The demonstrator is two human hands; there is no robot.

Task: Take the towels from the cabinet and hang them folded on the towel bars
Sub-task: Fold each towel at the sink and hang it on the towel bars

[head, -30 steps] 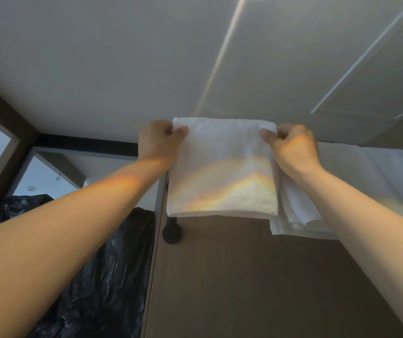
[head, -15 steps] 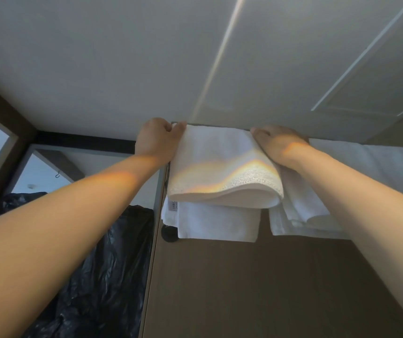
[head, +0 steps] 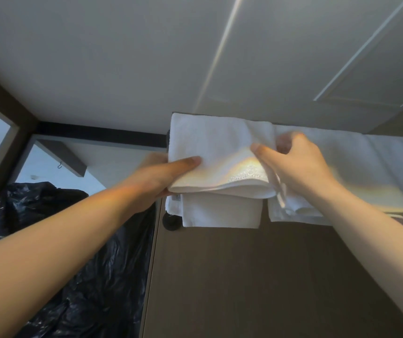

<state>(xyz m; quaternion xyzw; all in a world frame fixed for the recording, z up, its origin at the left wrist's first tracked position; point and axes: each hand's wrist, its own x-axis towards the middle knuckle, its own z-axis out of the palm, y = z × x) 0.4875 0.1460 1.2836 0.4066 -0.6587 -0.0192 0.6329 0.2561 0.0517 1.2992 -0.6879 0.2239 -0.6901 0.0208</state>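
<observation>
A folded white towel (head: 216,147) is draped over the high towel bar, whose black round mount (head: 170,222) shows below its left end. My left hand (head: 164,175) grips the towel's left edge, thumb on top and fingers underneath. My right hand (head: 295,162) pinches the towel's right edge between thumb and curled fingers. The towel's rear half (head: 221,211) hangs down behind. A second white towel (head: 356,162) hangs on the same bar just to the right, partly behind my right arm. The bar itself is hidden under the towels.
A brown wall panel (head: 256,276) fills the space below the towels. At lower left is a black plastic bag (head: 86,264). The white ceiling (head: 147,57) is close above. A dark frame (head: 3,103) runs along the left.
Both hands have slid from the towel's top near the bar down to its front side edges. The towel's front flap is lifted, and its rear half now shows hanging behind.
</observation>
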